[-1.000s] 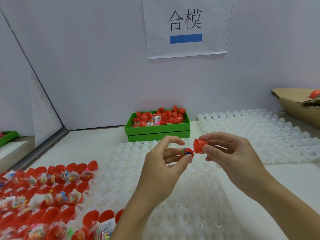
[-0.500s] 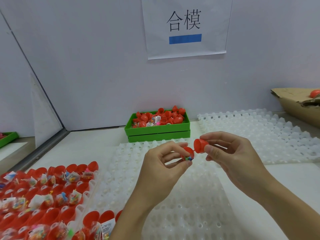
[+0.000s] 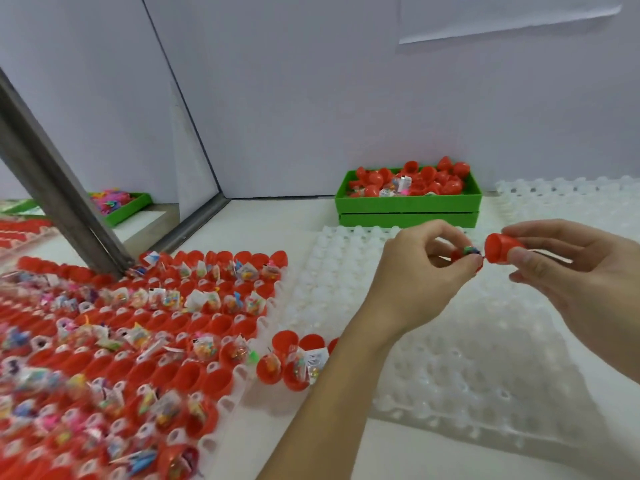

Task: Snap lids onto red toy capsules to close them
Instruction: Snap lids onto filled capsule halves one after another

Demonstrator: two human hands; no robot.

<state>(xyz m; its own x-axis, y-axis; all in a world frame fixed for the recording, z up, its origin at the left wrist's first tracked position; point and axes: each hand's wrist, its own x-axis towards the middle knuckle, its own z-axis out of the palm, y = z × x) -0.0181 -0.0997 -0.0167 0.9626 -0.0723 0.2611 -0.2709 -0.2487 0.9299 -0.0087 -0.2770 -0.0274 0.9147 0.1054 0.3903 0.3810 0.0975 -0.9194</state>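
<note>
My left hand pinches a filled capsule half, and my right hand grips the red lid just beside it, mouth toward the toy, not yet touching. This one looks moments from snapping. On the desk to my left, the tray of open capsules still waits, so most of the work remains.

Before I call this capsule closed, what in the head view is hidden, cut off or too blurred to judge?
- Capsule base: mostly covered by the left hand's fingers; its rim cannot be seen.
- Lid: the right hand's thumb hides its far end.
- Wall sign: cut off by the top edge, unreadable.
- Filled tray, lower left: motion-blurred, contents indistinct.
- Green box: pieces too small to count.
</note>
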